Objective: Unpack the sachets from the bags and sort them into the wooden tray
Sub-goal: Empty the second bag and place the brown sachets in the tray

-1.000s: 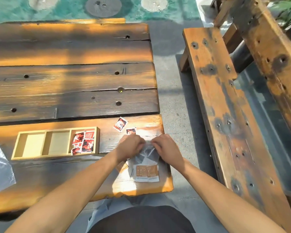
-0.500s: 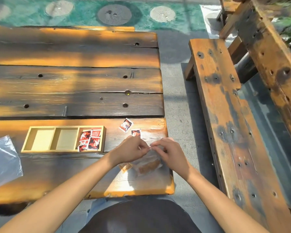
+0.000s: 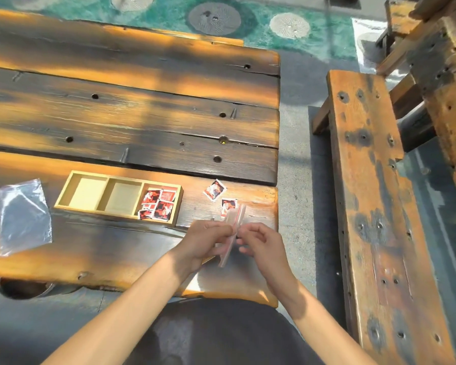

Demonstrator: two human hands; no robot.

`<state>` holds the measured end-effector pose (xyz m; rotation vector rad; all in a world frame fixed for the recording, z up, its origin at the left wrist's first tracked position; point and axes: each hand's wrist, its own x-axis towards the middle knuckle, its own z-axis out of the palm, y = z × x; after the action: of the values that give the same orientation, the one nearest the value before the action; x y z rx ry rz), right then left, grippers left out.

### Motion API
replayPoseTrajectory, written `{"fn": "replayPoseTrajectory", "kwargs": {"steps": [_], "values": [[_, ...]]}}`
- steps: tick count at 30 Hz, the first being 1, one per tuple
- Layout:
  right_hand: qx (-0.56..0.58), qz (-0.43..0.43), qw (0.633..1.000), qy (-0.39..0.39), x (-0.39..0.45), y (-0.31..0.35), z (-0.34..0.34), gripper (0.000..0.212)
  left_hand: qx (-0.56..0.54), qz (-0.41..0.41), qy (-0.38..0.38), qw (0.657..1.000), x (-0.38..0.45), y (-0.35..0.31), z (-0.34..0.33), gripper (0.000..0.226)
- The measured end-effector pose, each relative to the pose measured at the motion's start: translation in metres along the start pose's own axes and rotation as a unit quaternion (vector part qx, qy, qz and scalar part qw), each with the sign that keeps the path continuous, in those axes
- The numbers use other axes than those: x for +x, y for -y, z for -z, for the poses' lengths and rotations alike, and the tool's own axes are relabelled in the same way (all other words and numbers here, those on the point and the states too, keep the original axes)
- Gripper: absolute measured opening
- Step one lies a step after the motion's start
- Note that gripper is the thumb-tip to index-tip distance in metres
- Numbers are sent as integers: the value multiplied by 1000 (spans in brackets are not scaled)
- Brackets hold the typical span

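Head view, single frame. I read no legible writing or brand on any item; the sachet printing is red, black and white, too small to make out.

Count: one wooden tray [image 3: 63, 196] with three compartments. The right compartment holds a cluster of red sachets [image 3: 157, 204], roughly five, overlapping, so I cannot give an exact number; the other two show only bare wood. Two loose sachets lie on the table [image 3: 116, 259] beyond the hands: one [image 3: 214, 190] right of the tray, the other [image 3: 228, 205] partly hidden behind the held bag. One flat clear bag [image 3: 23, 217] lies left of the tray, apart from it.

Left hand [image 3: 208, 239] and right hand [image 3: 261, 241] are raised just above the table's near right corner, fingers curled, each pinching one side of a clear bag with a red strip [image 3: 231, 235], which stands edge-on between them. Its contents are blurred. A wooden bench [image 3: 374, 206] stands to the right.
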<state>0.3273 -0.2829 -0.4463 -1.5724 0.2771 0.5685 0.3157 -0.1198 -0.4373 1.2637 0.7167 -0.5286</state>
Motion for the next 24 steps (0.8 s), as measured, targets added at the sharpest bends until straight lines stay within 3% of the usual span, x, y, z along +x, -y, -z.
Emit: {"fn": "replayPoseTrajectory", "kwargs": {"steps": [6, 11, 15, 20, 24], "values": [[-15, -15, 1000, 19, 5, 7, -11, 12, -81, 20, -55, 995, 0, 13, 2, 19], [-79, 22, 992, 96, 7, 18, -11, 27, -122, 27, -64, 990, 1, 14, 6, 23], [-102, 21, 990, 95, 8, 16, -15, 29, -135, 30, -57, 989, 4, 21, 6, 29], [-104, 35, 988, 111, 13, 18, -8, 23, -153, 41, -19, 987, 5, 21, 6, 37], [-70, -10, 992, 107, 12, 18, -7, 14, -175, 47, 47, 982, 4, 22, 12, 41]]}}
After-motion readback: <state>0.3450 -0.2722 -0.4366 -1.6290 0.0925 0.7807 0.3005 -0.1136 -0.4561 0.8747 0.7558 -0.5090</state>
